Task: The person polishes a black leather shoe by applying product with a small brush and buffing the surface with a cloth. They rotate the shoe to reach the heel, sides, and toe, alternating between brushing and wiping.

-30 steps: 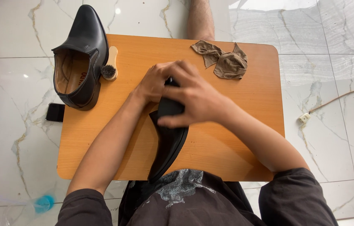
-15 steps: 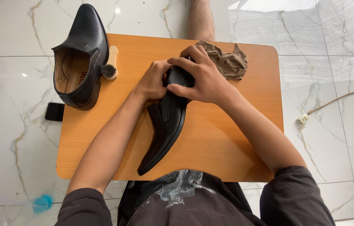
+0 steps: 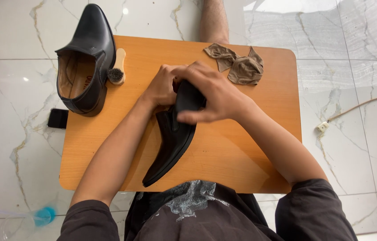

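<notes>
A smooth black leather shoe (image 3: 170, 143) with a tapered toe lies on the orange wooden table (image 3: 260, 147). The left hand (image 3: 161, 87) grips its heel end; the right hand (image 3: 211, 96) curls closed over the opening. The shoe's long axis runs diagonally, toe toward the person. A crumpled brown cloth (image 3: 240, 67) lies near.

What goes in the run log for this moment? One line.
left hand: grips black shoe | right hand: lies over shoe's heel end | shoe toe: points toward person | second shoe, brush, brown cloth: on table
</notes>
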